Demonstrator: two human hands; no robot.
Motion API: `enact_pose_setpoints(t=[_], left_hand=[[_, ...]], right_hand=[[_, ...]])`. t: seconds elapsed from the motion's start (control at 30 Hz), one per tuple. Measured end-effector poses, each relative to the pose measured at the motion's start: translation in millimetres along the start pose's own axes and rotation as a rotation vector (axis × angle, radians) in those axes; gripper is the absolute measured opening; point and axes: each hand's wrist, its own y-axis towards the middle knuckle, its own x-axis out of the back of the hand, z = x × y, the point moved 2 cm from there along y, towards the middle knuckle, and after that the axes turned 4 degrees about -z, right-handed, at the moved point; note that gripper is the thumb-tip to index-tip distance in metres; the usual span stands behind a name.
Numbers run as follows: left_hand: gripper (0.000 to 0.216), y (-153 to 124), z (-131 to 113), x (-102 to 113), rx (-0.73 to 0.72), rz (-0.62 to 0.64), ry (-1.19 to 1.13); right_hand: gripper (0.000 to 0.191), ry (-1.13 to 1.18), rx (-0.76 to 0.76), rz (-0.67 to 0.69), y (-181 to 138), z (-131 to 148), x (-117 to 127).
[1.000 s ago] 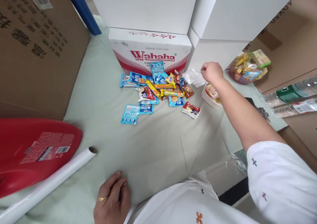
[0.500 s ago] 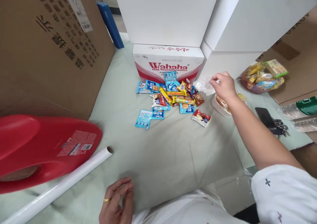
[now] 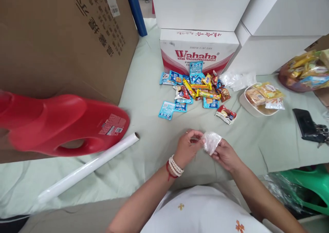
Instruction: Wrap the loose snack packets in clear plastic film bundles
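Note:
Both hands are together above the cloth, close to my body, on a crumpled clear plastic bag [image 3: 211,142]. My left hand [image 3: 189,145], with a beaded bracelet at the wrist, pinches the bag's left edge. Fingers of my right hand [image 3: 226,154] are closed on its lower right side. Beyond the hands lies a pile of wrapped snacks [image 3: 196,89] in blue, yellow, brown and red packets. A red and white snack packet [image 3: 226,115] lies apart, nearest the bag.
A white bowl [image 3: 245,104] of snacks stands at right, with more clear bags [image 3: 239,79] behind it. A Wahaha carton [image 3: 200,51] backs the pile. Leftward are a red jug [image 3: 84,116], a white roll [image 3: 89,171] and a large cardboard box [image 3: 64,47]. A black case [image 3: 305,123] with keys lies right.
My right hand has drawn back from the clear bags beside the bowl, bringing one toward my body. My left hand has come up from the lower edge and taken hold of it too.

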Motion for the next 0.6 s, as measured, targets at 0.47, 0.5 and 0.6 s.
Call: enact_pose_setpoints(t=[0.47, 0.5, 0.6], left_hand=[[0.022, -20.8, 20.6, 19.0, 0.041, -0.123, -0.055], [0.026, -21.8, 21.4, 19.5, 0.063, -0.147, -0.087], [0.047, -25.5, 24.4, 20.2, 0.207, -0.135, -0.254]], right_hand=[[0.037, -0.111, 0.052, 0.073, 11.0, -4.5, -12.3], [0.032, -0.129, 0.065, 0.067, 12.0, -4.2, -14.4], [0.025, -0.125, 0.125, 0.005, 15.4, -1.5, -17.4]])
